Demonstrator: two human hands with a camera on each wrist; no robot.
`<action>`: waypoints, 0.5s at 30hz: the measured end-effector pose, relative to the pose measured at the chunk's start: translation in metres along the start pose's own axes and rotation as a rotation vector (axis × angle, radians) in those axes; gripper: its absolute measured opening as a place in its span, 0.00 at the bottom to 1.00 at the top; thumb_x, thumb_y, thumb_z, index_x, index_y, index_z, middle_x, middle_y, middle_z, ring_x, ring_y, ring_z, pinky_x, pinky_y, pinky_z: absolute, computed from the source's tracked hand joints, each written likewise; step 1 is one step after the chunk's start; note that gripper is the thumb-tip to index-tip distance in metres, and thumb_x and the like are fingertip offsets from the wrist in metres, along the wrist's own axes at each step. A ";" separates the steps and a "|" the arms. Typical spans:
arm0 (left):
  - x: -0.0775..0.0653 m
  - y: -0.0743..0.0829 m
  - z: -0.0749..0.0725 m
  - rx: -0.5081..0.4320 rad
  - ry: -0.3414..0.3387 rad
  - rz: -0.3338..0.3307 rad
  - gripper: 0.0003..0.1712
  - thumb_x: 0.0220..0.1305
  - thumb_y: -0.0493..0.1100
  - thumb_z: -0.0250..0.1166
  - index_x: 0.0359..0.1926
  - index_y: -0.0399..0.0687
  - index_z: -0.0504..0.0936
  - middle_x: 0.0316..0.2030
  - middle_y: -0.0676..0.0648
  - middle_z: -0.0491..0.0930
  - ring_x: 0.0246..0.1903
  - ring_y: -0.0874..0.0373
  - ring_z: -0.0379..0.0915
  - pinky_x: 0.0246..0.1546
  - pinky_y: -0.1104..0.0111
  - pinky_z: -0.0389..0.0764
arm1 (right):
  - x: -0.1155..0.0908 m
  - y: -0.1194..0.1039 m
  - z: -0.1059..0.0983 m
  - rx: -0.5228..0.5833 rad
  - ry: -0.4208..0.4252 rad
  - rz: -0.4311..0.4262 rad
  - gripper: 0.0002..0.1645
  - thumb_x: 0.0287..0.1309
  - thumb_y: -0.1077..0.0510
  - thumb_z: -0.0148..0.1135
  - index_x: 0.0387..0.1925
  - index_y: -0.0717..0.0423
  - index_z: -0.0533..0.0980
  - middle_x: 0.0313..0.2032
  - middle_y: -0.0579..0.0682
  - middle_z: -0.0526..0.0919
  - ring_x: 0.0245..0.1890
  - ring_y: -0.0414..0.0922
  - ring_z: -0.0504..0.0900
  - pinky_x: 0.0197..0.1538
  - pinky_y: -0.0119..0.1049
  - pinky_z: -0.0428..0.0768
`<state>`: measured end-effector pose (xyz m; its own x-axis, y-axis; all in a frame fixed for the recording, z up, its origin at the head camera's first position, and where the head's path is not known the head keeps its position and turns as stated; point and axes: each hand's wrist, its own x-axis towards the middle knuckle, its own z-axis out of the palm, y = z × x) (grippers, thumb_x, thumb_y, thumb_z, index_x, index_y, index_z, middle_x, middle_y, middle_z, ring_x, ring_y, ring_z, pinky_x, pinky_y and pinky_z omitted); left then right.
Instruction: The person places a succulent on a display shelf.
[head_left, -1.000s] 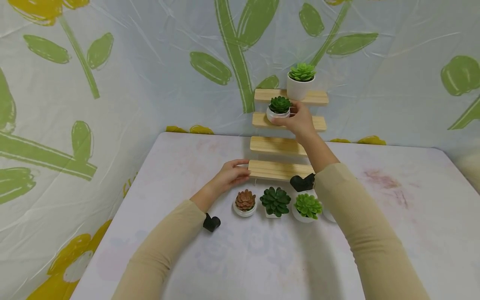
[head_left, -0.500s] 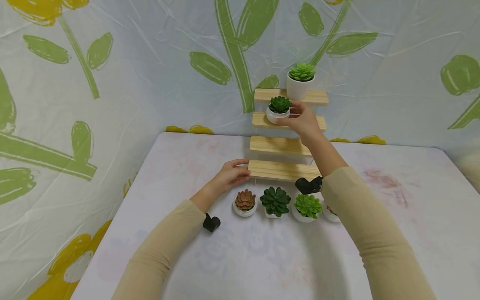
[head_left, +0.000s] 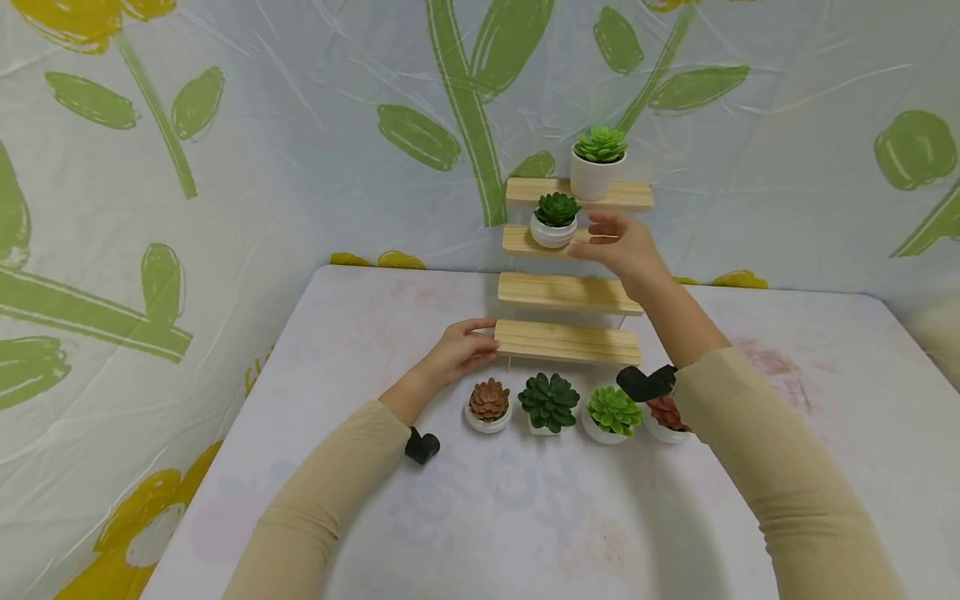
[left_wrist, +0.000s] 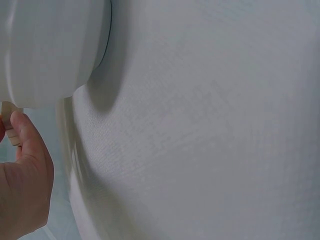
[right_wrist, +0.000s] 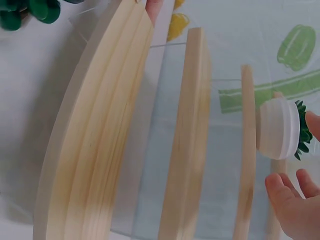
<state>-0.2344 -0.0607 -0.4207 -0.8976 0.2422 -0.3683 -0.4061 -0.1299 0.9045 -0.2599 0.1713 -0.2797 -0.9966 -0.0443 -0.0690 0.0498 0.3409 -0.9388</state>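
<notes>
A tiered wooden shelf stand (head_left: pixel 566 340) rises at the back of the table. My left hand (head_left: pixel 459 352) pinches the left end of its lowest board; in the left wrist view the hand (left_wrist: pixel 27 170) shows at the edge, fingertips on the wood. On the second board from the top sits a dark green succulent in a white pot (head_left: pixel 553 233). My right hand (head_left: pixel 626 250) is just right of that pot, fingers apart from it and holding nothing. The right wrist view shows the same pot (right_wrist: pixel 275 129) beside the spread fingers. A light green succulent (head_left: pixel 597 162) occupies the top board.
In front of the stand, a row of potted succulents lines the table: brown (head_left: pixel 489 405), dark green (head_left: pixel 549 403), light green (head_left: pixel 612 413) and red (head_left: pixel 667 418), the last partly behind the right sleeve. A floral cloth (head_left: pixel 300 167) hangs behind.
My right hand has let go of the dark green succulent's pot and drawn away to the right. The pot stays on its board. My left hand keeps its place.
</notes>
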 end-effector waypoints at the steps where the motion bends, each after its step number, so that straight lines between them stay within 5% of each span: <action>1: 0.000 0.000 0.000 -0.001 0.000 0.002 0.28 0.60 0.27 0.59 0.62 0.40 0.70 0.44 0.39 0.76 0.30 0.61 0.76 0.34 0.75 0.80 | -0.001 0.000 -0.001 -0.002 -0.005 0.000 0.44 0.54 0.59 0.66 0.69 0.57 0.55 0.65 0.60 0.59 0.62 0.54 0.61 0.64 0.45 0.64; 15: 0.002 -0.001 0.000 -0.001 0.002 0.006 0.28 0.60 0.27 0.59 0.62 0.39 0.69 0.47 0.38 0.76 0.30 0.62 0.76 0.34 0.75 0.80 | -0.022 0.001 -0.026 -0.016 -0.056 -0.065 0.44 0.55 0.55 0.66 0.69 0.57 0.56 0.60 0.54 0.64 0.60 0.51 0.63 0.63 0.45 0.64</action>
<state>-0.2359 -0.0599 -0.4228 -0.9004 0.2390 -0.3636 -0.4012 -0.1325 0.9064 -0.2400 0.1970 -0.2707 -0.9925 -0.1193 -0.0274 -0.0163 0.3508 -0.9363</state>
